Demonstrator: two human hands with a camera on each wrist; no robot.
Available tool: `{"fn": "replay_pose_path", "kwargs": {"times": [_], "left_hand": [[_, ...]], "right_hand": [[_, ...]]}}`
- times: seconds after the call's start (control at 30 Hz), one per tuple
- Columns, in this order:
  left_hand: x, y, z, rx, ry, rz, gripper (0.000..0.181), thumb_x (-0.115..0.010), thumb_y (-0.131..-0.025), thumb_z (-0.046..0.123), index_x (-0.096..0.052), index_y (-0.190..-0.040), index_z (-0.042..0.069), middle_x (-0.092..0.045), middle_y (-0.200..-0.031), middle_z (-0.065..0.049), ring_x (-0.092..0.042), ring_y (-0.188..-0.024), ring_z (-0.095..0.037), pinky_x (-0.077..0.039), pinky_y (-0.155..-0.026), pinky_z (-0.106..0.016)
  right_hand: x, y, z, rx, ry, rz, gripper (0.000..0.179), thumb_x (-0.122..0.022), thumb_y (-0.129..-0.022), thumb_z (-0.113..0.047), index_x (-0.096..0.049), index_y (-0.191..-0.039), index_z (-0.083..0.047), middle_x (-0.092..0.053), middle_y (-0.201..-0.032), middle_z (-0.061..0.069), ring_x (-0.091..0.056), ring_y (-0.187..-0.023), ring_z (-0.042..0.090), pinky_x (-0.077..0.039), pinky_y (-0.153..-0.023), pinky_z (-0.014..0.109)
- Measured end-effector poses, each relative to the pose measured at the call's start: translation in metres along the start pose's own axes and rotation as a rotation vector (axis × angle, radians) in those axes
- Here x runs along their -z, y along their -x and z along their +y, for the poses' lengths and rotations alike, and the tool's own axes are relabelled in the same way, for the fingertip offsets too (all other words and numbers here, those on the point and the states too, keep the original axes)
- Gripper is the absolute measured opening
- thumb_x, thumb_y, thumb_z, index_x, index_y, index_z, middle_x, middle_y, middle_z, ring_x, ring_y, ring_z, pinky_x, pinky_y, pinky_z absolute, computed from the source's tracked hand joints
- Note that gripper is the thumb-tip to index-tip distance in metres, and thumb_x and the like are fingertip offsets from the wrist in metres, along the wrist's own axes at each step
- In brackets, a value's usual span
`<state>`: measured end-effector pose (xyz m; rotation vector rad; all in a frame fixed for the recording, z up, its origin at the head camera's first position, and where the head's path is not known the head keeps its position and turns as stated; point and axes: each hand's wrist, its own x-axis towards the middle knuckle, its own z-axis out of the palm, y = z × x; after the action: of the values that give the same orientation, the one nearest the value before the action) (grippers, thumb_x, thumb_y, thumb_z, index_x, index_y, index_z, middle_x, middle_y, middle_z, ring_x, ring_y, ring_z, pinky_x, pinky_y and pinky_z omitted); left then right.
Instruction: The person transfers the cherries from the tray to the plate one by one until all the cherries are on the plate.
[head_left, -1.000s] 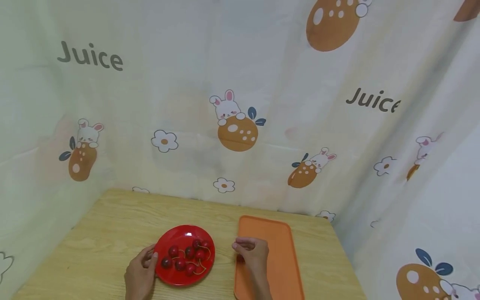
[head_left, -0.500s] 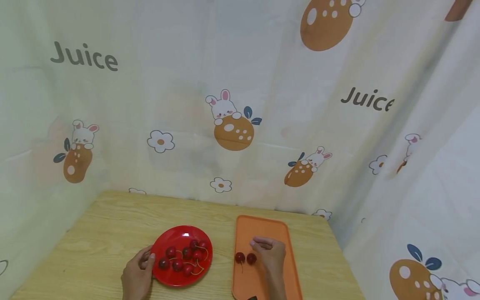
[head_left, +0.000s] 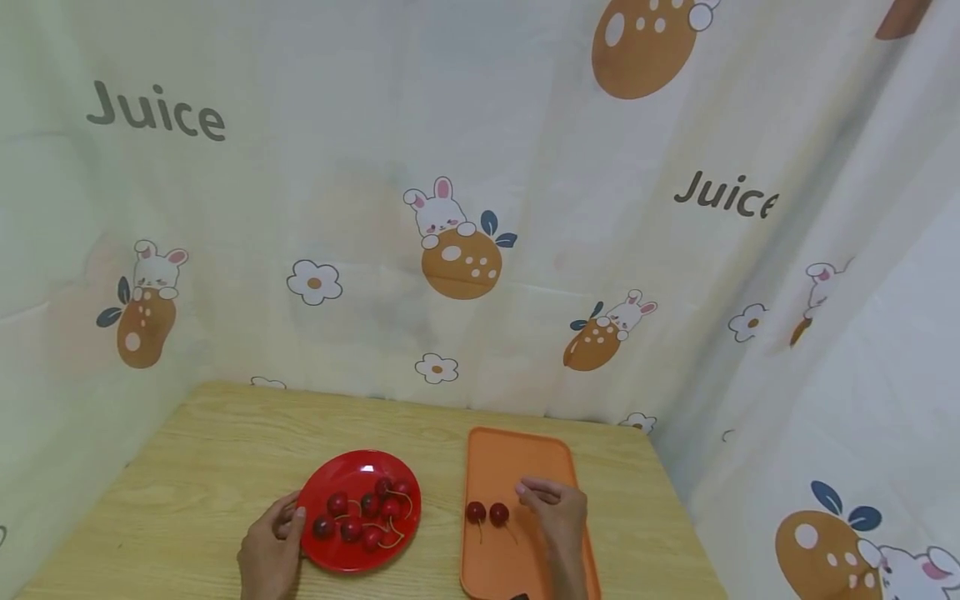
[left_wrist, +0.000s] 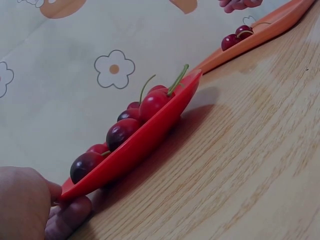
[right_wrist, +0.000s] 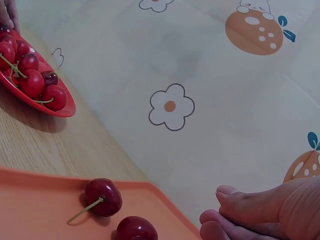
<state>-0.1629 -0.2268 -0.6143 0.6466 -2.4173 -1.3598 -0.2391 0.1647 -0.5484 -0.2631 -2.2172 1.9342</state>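
My left hand (head_left: 272,546) grips the left rim of a red plate (head_left: 347,472). In the left wrist view, the thumb is above the rim and fingers are below it. Several dark red cherries (head_left: 351,528), some with green stems, lie on the plate. To the right is an orange tray (head_left: 517,457), where two cherries rest side by side near the left edge, a left one (head_left: 476,512) and a right one (head_left: 499,514). My right hand (head_left: 558,510) hovers over the tray's right part, fingers loosely bent, with nothing visible between thumb and fingers (right_wrist: 250,206).
Both plate and tray stand on a light wooden table (head_left: 225,450). A strip of bare wood separates them. A pale curtain (head_left: 360,208) printed with rabbits, flowers and "Juice" encloses the back and sides.
My right hand has moved right, from the tray's left edge across it, and both cherries there have come into view. My left hand still holds the plate; the head view has shifted slightly.
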Motion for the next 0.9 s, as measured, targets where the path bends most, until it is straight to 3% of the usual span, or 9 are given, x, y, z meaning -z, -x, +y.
{"fn": "replay_pose_path", "kwargs": {"times": [0.3,0.5,0.73,0.9], "left_hand": [[-0.002,0.0,-0.003,-0.009,-0.01,0.019,0.04,-0.064,-0.108,0.018,-0.067,-0.145,0.004,-0.078,-0.126,-0.025,-0.073,-0.081,-0.014,-0.045,-0.084,-0.037],[-0.003,0.0,-0.004,-0.001,-0.012,0.041,0.039,-0.064,-0.109,0.018,-0.067,-0.145,0.004,-0.078,-0.124,-0.026,-0.073,-0.08,-0.016,-0.047,-0.08,-0.034],[-0.001,-0.001,-0.004,-0.038,-0.01,0.038,0.038,-0.067,-0.107,0.017,-0.069,-0.142,0.004,-0.079,-0.122,-0.026,-0.073,-0.079,-0.015,-0.048,-0.081,-0.038],[-0.002,0.0,-0.004,-0.041,-0.016,0.045,0.037,-0.067,-0.107,0.016,-0.07,-0.142,0.004,-0.08,-0.122,-0.025,-0.074,-0.078,-0.014,-0.048,-0.081,-0.037]], "right_hand": [[0.012,0.005,0.002,-0.026,0.031,0.001,0.025,-0.088,-0.089,-0.003,-0.08,-0.107,0.011,-0.084,-0.09,0.017,-0.078,-0.073,0.013,-0.059,-0.071,0.022],[0.014,0.006,0.014,-0.031,0.174,0.003,0.021,-0.091,-0.086,-0.005,-0.083,-0.103,0.005,-0.084,-0.091,0.015,-0.077,-0.08,0.012,-0.053,-0.072,0.017],[0.014,0.008,0.03,-0.025,0.212,-0.118,0.025,-0.092,-0.083,0.0,-0.082,-0.104,0.007,-0.084,-0.09,0.018,-0.081,-0.079,0.02,-0.062,-0.071,0.027],[0.012,0.009,0.034,0.037,0.308,-0.116,0.022,-0.094,-0.078,0.003,-0.084,-0.098,0.004,-0.084,-0.086,0.016,-0.082,-0.077,0.021,-0.065,-0.075,0.034]]}}
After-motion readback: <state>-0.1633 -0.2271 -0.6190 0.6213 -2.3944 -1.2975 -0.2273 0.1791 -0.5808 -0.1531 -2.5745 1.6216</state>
